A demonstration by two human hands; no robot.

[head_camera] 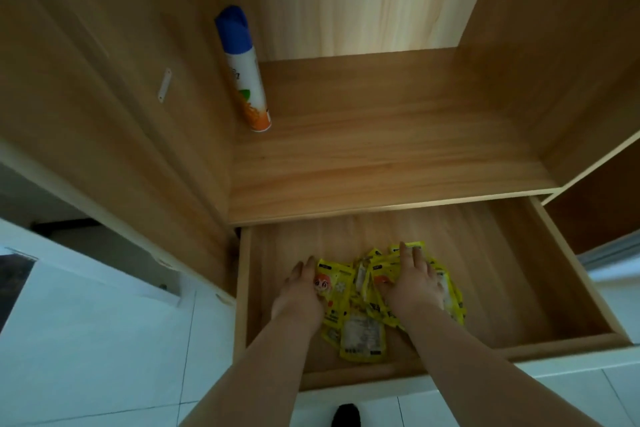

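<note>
Two bare forearms reach into the pulled-out light wooden drawer (502,270), where a heap of small yellow plastic packets (362,333) lies near its front. With straight fingers, the left hand (301,291) presses the heap's left edge. The right hand (414,282) lies flat on top, seemingly grasping nothing. A blue-capped white spray can (242,69) stands on the shelf above.

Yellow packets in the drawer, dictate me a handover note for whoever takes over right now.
Left hand: open, fingers straight against the left edge of the heap of yellow plastic packets.
Right hand: open, lying flat on top of the heap.
The packets lie in the pulled-out wooden drawer, near its front.
Done: drawer open, both hands on the heap.
Left: nothing is gripped yet; probably gather the packets between both hands.
</note>
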